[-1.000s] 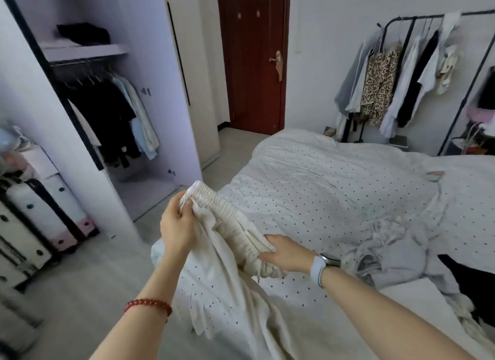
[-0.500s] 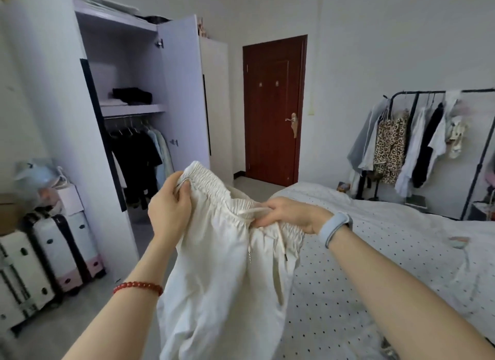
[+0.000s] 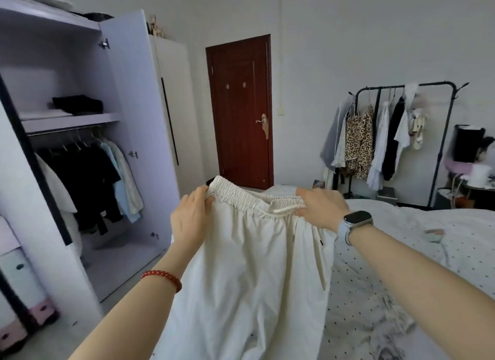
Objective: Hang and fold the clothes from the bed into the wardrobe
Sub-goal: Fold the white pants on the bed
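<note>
Reaching forward from the bottom corners, both bare forearms rise toward the middle of the view. A red bead bracelet [image 3: 163, 278] circles the left wrist, and a smartwatch [image 3: 355, 221] on a pale blue band sits on the right. The left hand [image 3: 191, 219] grips one end of an elastic waistband, its fingers [image 3: 206, 198] curled over the gathered edge. The right hand [image 3: 320, 208] holds the other end palm down, thumb tucked under and fingers folded over the top. Between them the cream trousers [image 3: 246, 274] hang in the air, waistband stretched nearly level, a white drawstring [image 3: 288, 208] looping across the front. The cloth looks soft, smooth and slightly creased, and falls in long folds out of view at the bottom.

Under and to the right lies the bed [image 3: 428, 265], covered in a white quilted spread with small dark dots, with a crumpled grey garment [image 3: 385, 330] on it. To the left stands the open wardrobe [image 3: 134, 97], pale lilac and flat-panelled, with folded dark clothes [image 3: 77, 105] on its shelf and dark and light blue shirts [image 3: 91, 177] hanging from the rail below. Farther back are a glossy reddish-brown door [image 3: 241, 110] and a black metal clothes rack [image 3: 401, 129] full of garments, one leopard-printed.
</note>
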### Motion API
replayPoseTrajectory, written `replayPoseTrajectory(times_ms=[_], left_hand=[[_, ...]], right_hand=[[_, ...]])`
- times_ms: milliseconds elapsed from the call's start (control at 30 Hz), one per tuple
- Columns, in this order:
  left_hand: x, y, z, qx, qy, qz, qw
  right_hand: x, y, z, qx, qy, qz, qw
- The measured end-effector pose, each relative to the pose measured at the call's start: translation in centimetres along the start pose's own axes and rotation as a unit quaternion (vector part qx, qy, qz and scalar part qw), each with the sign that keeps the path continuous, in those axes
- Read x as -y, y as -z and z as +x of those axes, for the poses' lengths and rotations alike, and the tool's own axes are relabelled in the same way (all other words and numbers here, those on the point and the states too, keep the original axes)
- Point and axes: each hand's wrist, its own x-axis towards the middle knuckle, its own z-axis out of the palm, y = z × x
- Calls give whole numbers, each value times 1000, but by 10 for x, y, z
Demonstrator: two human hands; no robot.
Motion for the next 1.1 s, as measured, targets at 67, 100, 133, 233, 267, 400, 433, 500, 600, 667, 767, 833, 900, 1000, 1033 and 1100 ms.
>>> replayPoseTrajectory(times_ms=[67,100,133,233,267,400,433,500,600,667,767,833,900,1000,1033,1100], left_hand=[[-6,-28,23,17,-17,10,1000],[-14,-58,40,25,-27,8,999],[-18,-79,51,28,-27,10,999],[-32,-148,81,27,-37,13,999],[-34,-165,87,27,-41,15,999],[-24,-239,98,93,-33,44,994],[-19,-257,98,118,-21,53,991],[-10,-289,99,163,6,63,985],[-2,-335,101,231,38,85,969],[-2,-361,102,266,49,104,957],[-9,-404,109,281,71,90,953],[-17,-436,120,285,82,77,952],[-23,-462,132,275,95,55,955],[-25,-522,152,298,93,-1,950],[-23,-546,154,331,86,-23,939],[-19,-580,142,403,68,-58,911]], right_hand=[[-21,-12,21,6,-10,-31,999],[-40,-25,36,14,-22,-37,999],[-52,-34,46,16,-29,-37,999],[-95,-74,77,46,-57,-7,997],[-106,-88,85,57,-64,13,996],[-137,-166,111,189,-87,153,966],[-143,-187,117,219,-98,199,950],[-153,-225,127,246,-122,284,919],[-164,-277,139,205,-169,341,902],[-169,-305,143,156,-204,323,911],[-175,-339,157,105,-229,284,925],[-186,-357,177,73,-243,273,928],[-200,-368,199,50,-255,257,931],[-223,-392,233,32,-294,223,929],[-229,-407,241,40,-310,199,929],[-228,-436,242,106,-324,121,932]])
